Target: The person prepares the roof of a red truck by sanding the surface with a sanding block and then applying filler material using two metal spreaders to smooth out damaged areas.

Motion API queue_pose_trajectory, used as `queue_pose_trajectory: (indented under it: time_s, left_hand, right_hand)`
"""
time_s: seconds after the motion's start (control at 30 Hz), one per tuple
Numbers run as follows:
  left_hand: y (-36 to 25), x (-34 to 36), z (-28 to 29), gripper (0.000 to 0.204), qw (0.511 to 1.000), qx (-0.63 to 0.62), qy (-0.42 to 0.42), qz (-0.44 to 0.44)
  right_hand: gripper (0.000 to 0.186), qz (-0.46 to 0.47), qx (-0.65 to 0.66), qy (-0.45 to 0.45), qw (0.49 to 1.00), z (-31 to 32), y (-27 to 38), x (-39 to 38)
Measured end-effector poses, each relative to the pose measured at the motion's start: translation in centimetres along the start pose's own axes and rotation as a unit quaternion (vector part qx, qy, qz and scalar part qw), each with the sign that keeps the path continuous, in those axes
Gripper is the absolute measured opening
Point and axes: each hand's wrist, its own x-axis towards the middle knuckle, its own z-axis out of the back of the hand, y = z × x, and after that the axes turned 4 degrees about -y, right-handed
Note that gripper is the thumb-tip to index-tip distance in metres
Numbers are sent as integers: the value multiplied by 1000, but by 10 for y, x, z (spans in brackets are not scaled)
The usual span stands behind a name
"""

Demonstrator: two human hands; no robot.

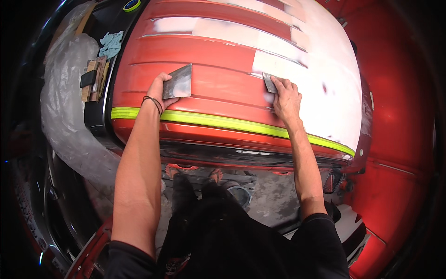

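My left hand (160,90) grips a flat grey filler spreader (179,83) by its edge, with a pale smear on its lower part. It is held over the red ribbed car roof (218,76). My right hand (287,100) is closed on a second, smaller grey spreader (268,83), its fingers pressed on the blade. That blade is at the roof surface, where red paint meets the white filler-coated area (330,88). A small whitish patch shows just below it.
Yellow-green masking tape (209,119) runs along the roof's near edge. A crumpled blue cloth (111,44), wooden pieces with a black block (88,79), a tape roll (132,5) and plastic sheeting (69,107) are at the left. A bucket (240,195) stands on the floor.
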Motion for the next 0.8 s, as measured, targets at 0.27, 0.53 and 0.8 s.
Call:
queue_pose_trajectory:
  time_s: [0.27, 0.53, 0.8]
  left_hand:
    - [1, 1, 0, 55, 1000, -12, -2, -3]
    - [-2, -8, -5, 56, 1000, -15, -14, 4]
    - [-4, -18, -9, 55, 1000, -21, -22, -1]
  right_hand:
    - [38, -27, 11, 216, 976, 50, -11, 39]
    - [48, 13, -10, -24, 1000, 7, 5, 91]
    - [59, 26, -32, -43, 998, -25, 15, 92]
